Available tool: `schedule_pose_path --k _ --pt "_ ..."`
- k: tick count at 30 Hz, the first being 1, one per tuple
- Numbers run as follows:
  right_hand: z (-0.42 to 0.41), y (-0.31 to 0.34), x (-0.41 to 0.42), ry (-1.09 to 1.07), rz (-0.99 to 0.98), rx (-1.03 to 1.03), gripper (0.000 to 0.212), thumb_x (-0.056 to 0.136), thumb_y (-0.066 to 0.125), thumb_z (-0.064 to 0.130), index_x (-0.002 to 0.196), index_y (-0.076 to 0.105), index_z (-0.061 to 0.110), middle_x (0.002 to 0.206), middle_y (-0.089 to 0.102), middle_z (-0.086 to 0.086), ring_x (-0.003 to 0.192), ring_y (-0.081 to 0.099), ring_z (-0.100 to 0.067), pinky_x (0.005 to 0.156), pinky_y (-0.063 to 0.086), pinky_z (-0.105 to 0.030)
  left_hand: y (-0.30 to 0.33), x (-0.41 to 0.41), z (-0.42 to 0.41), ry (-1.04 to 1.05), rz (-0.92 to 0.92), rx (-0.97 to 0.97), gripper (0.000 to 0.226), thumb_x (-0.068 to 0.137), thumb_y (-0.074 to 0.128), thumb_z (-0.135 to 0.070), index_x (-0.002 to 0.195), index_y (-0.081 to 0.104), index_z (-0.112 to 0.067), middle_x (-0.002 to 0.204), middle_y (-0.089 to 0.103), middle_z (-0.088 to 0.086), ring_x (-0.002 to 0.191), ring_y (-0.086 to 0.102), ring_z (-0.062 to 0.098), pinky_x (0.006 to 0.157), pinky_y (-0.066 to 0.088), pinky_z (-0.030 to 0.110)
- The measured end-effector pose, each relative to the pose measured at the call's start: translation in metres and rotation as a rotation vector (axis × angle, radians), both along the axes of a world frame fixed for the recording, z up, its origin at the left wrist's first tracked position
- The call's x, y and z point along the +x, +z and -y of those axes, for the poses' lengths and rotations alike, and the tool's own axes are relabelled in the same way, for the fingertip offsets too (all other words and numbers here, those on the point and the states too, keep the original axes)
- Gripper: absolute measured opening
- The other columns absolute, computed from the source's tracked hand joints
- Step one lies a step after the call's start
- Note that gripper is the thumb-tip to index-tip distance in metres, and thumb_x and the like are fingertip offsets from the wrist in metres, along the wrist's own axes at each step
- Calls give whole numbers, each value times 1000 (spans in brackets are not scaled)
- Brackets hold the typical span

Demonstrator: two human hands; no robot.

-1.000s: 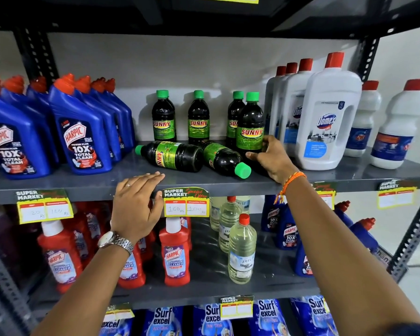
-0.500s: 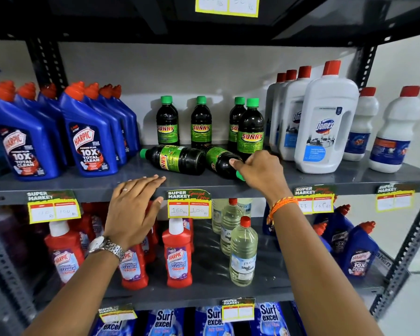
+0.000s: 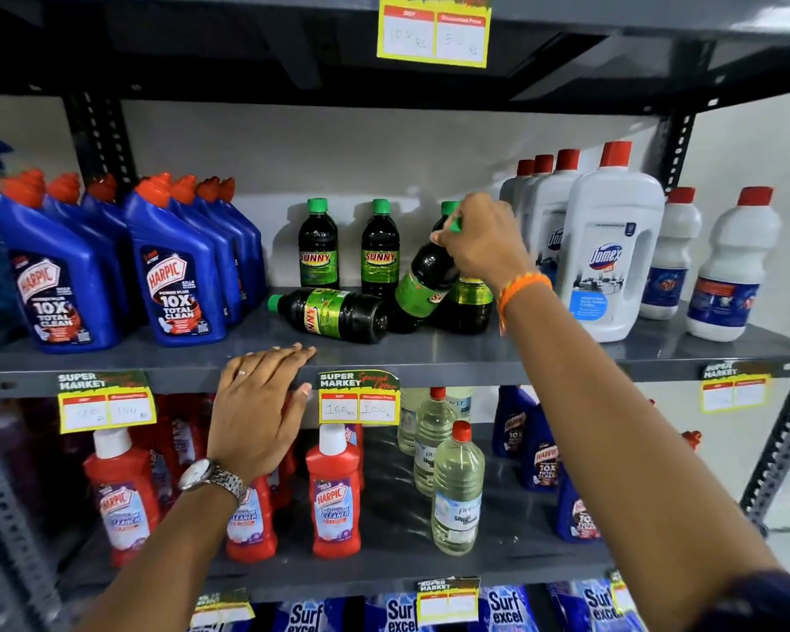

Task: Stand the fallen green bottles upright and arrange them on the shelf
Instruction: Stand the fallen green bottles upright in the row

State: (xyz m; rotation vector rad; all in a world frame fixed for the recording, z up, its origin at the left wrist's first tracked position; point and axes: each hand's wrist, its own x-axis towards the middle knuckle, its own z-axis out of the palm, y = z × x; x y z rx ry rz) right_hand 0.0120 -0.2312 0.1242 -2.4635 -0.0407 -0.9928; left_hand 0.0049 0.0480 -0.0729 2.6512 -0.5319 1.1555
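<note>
My right hand (image 3: 482, 241) grips the neck of a dark green-capped Sunny bottle (image 3: 423, 285) and holds it tilted, base on the grey shelf (image 3: 429, 358), cap up to the right. Another Sunny bottle (image 3: 334, 314) lies on its side in front, cap pointing left. Two stand upright at the back (image 3: 319, 248) (image 3: 380, 248). Behind my right hand one more upright bottle (image 3: 468, 305) is partly hidden, and a further green cap (image 3: 448, 207) shows. My left hand (image 3: 258, 403) rests flat on the shelf's front edge, holding nothing.
Blue Harpic bottles (image 3: 174, 275) crowd the shelf's left side. White Domex bottles (image 3: 609, 257) stand close on the right of my hand. Below are red Harpic bottles (image 3: 334, 494) and clear bottles (image 3: 457, 490). Price tags (image 3: 359, 399) hang on the shelf edge.
My right hand took the right fallen bottle by its cap end and raised it from lying flat to tilted. My left hand stayed on the shelf edge.
</note>
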Motion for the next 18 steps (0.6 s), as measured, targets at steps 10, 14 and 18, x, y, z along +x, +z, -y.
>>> schedule_pose_path --k 10,14,18 --pt "-36 46 48 64 -234 -188 36 89 72 33 104 58 4 103 61 -14 107 60 -31 81 45 -31 -3 4 -1 -35 11 -38 47 97 42 -36 141 55 -24 138 62 -2 125 55 20 110 28 41" --pt "-44 40 59 79 -278 -161 49 93 65 36 123 53 0 124 62 -17 115 59 -34 90 47 -33 -5 6 -1 -35 8 -48 47 97 42 -35 141 55 -26 139 61 -4 125 54 19 111 26 39" --pt "-43 33 70 134 -328 6 48 90 69 29 125 53 1 121 62 -14 108 59 -29 92 51 -37 -6 8 -2 -24 5 -46 48 97 42 -37 141 54 -26 137 62 -4 124 55 19 111 28 41"
